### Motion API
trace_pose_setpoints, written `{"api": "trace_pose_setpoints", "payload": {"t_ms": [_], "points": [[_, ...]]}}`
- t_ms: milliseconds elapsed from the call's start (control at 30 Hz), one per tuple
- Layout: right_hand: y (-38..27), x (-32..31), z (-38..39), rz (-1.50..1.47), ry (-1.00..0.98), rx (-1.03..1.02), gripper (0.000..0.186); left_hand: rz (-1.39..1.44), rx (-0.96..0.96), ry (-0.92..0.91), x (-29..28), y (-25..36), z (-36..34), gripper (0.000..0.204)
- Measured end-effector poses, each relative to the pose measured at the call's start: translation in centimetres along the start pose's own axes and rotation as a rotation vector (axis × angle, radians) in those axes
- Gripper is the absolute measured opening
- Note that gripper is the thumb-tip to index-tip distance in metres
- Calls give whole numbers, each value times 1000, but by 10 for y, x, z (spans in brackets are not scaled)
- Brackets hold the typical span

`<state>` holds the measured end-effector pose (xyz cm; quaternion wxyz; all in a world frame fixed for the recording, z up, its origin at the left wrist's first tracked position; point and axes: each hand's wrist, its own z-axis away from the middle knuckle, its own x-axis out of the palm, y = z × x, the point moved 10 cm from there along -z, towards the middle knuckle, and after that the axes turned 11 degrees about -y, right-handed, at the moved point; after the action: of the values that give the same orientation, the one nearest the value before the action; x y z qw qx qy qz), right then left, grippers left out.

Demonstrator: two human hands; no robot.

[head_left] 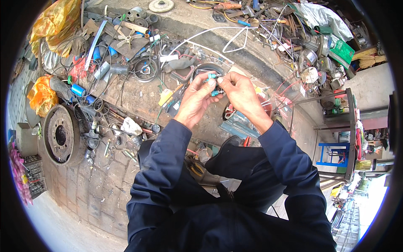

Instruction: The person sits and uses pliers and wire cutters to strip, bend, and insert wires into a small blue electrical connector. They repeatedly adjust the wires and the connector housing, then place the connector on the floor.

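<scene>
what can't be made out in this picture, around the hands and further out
From the head view:
- Two teal pieces: partly covered by fingers of the left hand and right hand; whether they join is hidden, fine detail too small.
- Dark round rim: lower part hidden behind the hands.
- Pink bundle: cut off at far left by the dark fisheye border.
</scene>
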<state>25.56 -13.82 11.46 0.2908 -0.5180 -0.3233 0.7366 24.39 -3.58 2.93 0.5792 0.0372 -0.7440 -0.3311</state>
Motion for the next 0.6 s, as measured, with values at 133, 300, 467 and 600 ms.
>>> {"api": "trace_pose_setpoints", "payload": {"t_ms": [133,300,467,600], "points": [[1,3,0,-104,35,-100,18,-8,-18,-5,-1,-1,0,32],[0,4,1,-155,-9,-133,18,64,-33,-23,0,-1,1,28],[5,4,-1,-51,-40,-48,21,40,-30,-13,-1,-1,1,26],[-2,5,1,-140,-34,-155,22,38,-28,-1,-1,-2,1,27]]}}
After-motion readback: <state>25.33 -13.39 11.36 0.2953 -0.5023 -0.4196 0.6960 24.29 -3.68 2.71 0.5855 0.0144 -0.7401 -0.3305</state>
